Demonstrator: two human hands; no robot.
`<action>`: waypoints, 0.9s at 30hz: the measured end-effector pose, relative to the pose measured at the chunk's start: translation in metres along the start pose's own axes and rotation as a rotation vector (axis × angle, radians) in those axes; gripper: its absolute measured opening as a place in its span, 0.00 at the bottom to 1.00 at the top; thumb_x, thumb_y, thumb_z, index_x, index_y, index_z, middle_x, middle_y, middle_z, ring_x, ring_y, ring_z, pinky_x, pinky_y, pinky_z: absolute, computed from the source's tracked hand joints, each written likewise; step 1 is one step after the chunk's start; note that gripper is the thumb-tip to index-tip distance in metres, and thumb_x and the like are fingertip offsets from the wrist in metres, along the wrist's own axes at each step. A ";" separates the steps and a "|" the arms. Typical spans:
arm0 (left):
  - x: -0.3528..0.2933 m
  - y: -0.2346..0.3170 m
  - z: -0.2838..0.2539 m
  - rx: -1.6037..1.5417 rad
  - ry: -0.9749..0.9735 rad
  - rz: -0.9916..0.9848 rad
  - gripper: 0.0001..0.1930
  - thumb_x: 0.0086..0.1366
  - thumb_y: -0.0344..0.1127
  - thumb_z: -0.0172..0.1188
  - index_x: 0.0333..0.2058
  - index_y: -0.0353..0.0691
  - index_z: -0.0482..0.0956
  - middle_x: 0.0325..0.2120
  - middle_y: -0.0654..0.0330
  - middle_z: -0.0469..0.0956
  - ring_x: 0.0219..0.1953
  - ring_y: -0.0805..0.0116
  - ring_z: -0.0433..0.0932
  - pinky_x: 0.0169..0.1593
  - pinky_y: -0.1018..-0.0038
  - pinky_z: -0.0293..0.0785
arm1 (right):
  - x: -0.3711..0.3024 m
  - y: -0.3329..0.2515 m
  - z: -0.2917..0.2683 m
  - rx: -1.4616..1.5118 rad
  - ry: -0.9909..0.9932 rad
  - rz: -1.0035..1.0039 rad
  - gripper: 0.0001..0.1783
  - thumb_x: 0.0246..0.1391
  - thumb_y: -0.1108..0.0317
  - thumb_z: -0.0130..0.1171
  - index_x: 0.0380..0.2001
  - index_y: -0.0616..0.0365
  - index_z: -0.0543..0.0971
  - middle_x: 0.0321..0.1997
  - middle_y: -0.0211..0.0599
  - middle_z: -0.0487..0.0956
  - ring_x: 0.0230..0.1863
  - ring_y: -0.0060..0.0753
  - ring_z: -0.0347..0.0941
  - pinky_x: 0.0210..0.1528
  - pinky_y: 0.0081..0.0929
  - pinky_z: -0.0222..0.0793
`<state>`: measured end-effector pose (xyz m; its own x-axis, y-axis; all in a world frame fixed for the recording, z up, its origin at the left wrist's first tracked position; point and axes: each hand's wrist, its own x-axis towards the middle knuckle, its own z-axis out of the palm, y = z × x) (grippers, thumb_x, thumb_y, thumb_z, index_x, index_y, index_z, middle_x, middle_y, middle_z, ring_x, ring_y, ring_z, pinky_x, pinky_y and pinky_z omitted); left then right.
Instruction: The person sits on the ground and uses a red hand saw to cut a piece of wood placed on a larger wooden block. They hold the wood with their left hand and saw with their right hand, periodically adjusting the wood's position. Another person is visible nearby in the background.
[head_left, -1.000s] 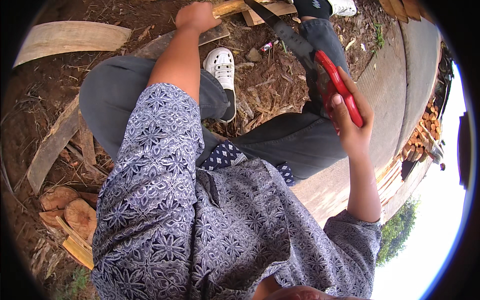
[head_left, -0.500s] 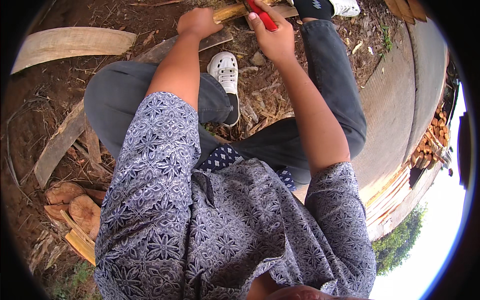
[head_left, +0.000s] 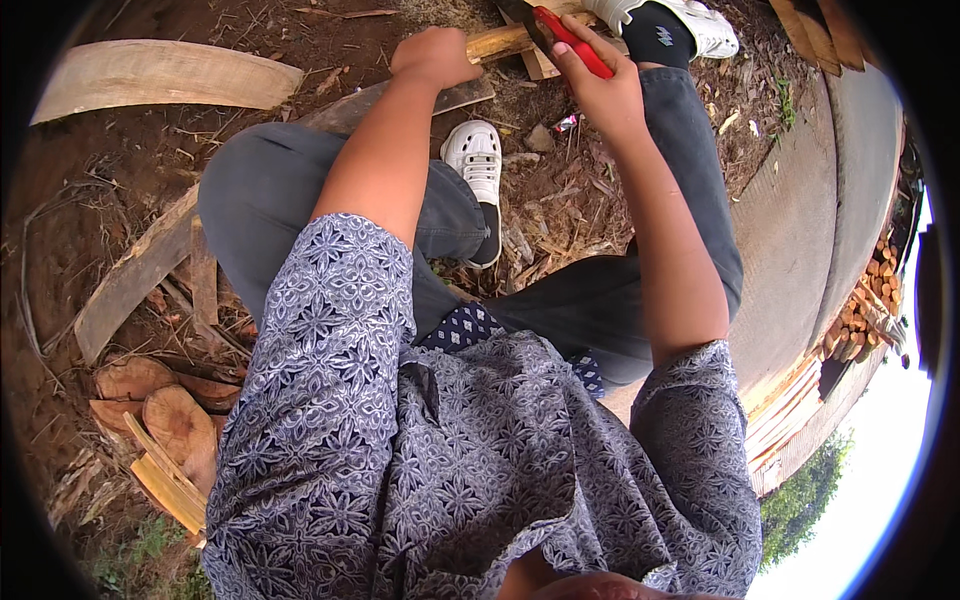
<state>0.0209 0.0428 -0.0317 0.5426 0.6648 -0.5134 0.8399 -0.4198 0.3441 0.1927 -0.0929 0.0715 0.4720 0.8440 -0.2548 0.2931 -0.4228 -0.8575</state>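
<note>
At the top of the head view, my left hand (head_left: 433,58) is closed on the left end of a narrow yellowish wood strip (head_left: 500,42). My right hand (head_left: 614,98) grips the red handle of a hand saw (head_left: 581,46). Its dark blade lies across the strip, and the picture's upper edge cuts part of it off. Under the strip lie a greyish plank (head_left: 465,94) and a short pale wood piece (head_left: 540,66). The fingertips of my left hand are hidden from view.
My white shoe (head_left: 474,155) stands between my bent legs, near wood chips. Left are a curved pale board (head_left: 170,75), an old plank (head_left: 140,275) and cut log pieces (head_left: 180,425). A grey slab (head_left: 780,220) and stacked firewood (head_left: 865,310) lie right.
My hands, the saw and the surroundings sit further right in the picture. More of the red handle shows, and the right hand is slightly lower. Both hands keep their holds.
</note>
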 end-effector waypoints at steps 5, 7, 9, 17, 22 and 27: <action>-0.017 0.009 0.014 -0.051 -0.004 -0.014 0.26 0.55 0.55 0.70 0.49 0.46 0.87 0.44 0.51 0.86 0.48 0.52 0.86 0.53 0.56 0.82 | -0.017 0.007 -0.003 -0.172 0.015 -0.143 0.24 0.60 0.59 0.68 0.59 0.51 0.83 0.43 0.39 0.87 0.42 0.22 0.81 0.50 0.26 0.75; -0.024 0.017 0.020 -0.068 -0.008 -0.016 0.26 0.55 0.55 0.70 0.48 0.46 0.87 0.45 0.50 0.86 0.48 0.52 0.86 0.53 0.57 0.82 | -0.030 0.009 -0.003 -0.145 0.061 -0.111 0.25 0.61 0.59 0.68 0.60 0.50 0.82 0.42 0.38 0.87 0.40 0.22 0.80 0.50 0.25 0.75; -0.033 0.016 0.022 -0.066 -0.017 -0.047 0.27 0.55 0.56 0.71 0.48 0.46 0.87 0.45 0.50 0.86 0.48 0.51 0.86 0.53 0.57 0.81 | -0.039 0.004 0.001 -0.086 0.069 -0.043 0.25 0.61 0.59 0.67 0.61 0.50 0.81 0.42 0.38 0.87 0.40 0.22 0.80 0.50 0.25 0.75; -0.029 0.014 0.021 -0.048 -0.019 -0.029 0.29 0.55 0.58 0.70 0.49 0.46 0.86 0.45 0.49 0.86 0.49 0.51 0.85 0.53 0.57 0.81 | -0.055 0.049 0.011 0.023 0.114 -0.180 0.26 0.62 0.66 0.67 0.63 0.56 0.79 0.53 0.45 0.85 0.47 0.23 0.80 0.52 0.25 0.75; -0.021 0.009 0.023 -0.061 -0.029 -0.020 0.28 0.54 0.55 0.69 0.50 0.46 0.85 0.46 0.50 0.86 0.50 0.51 0.85 0.54 0.56 0.81 | -0.064 0.082 -0.002 0.119 0.062 -0.081 0.28 0.63 0.67 0.67 0.65 0.60 0.76 0.52 0.36 0.85 0.46 0.18 0.77 0.51 0.22 0.74; -0.020 0.007 0.021 -0.064 -0.040 -0.048 0.28 0.54 0.55 0.69 0.51 0.47 0.85 0.47 0.49 0.86 0.50 0.51 0.85 0.55 0.56 0.80 | -0.059 0.063 -0.004 0.091 -0.004 0.011 0.28 0.63 0.62 0.68 0.64 0.59 0.77 0.47 0.35 0.86 0.45 0.21 0.79 0.49 0.25 0.74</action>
<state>0.0164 0.0131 -0.0355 0.5033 0.6572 -0.5611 0.8629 -0.3472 0.3673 0.1862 -0.1707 0.0340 0.4717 0.8409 -0.2654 0.2113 -0.4000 -0.8918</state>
